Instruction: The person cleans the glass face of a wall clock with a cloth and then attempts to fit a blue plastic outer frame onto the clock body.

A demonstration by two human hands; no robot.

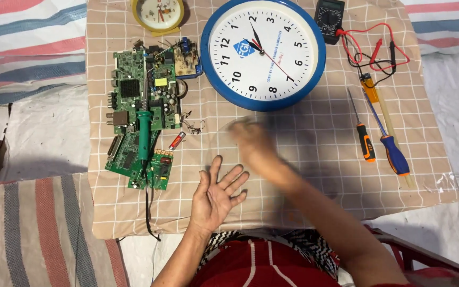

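Observation:
My left hand (217, 195) lies palm up on the checked beige cloth (314, 159), fingers spread, holding nothing. My right hand (252, 141) is blurred with motion above the cloth just below the big round wall clock (263, 51) with a blue rim and white face; it holds nothing that I can make out. A small red cylindrical part (177, 140) lies left of the hands. A green soldering iron (144, 135) rests on the green circuit boards (143, 101).
A small yellow clock (158, 14) sits at the top edge. A black multimeter (329, 18) with red and black leads (374, 53) lies top right. Two screwdrivers (365, 135) (391, 146) and a yellow tool (372, 87) lie at the right. Striped tarpaulin surrounds the cloth.

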